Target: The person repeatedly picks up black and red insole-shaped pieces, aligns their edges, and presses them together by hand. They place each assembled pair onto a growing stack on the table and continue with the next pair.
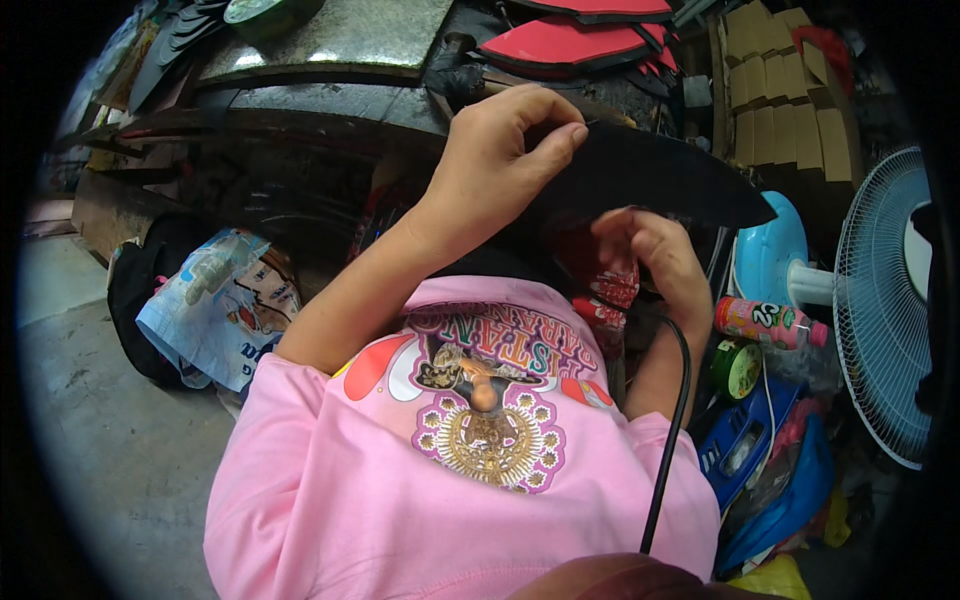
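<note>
1. While raised over the pink shirt [400, 500], left hand [500, 165] pinches the black sheet piece [650, 175] at its top edge.
2. Right hand [650, 255] clenched on the sheet's underside.
3. Fan [885, 300] and pink bottle [770, 322] sit right.

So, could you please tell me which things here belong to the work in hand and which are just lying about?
In hand:
- left hand pinching the black sheet piece
- right hand under that piece

Lying about:
- red and black cut pieces
- pink bottle
- blue fan
- cardboard stack
- printed sack
</note>
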Tool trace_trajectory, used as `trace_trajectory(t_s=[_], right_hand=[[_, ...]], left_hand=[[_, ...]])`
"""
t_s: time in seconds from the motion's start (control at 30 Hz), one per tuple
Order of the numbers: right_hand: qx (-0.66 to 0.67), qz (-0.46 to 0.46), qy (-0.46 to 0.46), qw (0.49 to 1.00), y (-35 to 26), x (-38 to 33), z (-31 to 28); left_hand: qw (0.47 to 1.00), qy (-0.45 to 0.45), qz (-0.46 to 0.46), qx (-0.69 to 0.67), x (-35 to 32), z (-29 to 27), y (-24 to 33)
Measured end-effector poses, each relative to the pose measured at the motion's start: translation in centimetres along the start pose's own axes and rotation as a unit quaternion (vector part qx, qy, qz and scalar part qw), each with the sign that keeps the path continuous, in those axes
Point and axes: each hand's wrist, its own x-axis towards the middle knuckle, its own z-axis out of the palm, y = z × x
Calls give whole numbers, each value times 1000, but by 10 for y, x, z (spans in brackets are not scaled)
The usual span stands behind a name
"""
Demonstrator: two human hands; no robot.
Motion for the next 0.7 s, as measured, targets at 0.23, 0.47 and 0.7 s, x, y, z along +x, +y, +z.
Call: trace_trajectory(t_s=[0.23, 0.47, 0.7], right_hand=[[-310, -332, 193, 870, -52, 16, -12], [-461, -373, 196, 781, -52, 56, 15], [-522, -452, 220, 689, -55, 54, 25]], left_hand=[[991, 16, 110, 75, 7, -1, -1], [998, -22, 51, 21, 11, -1, 7], [992, -64, -42, -101, 17, -4, -4]])
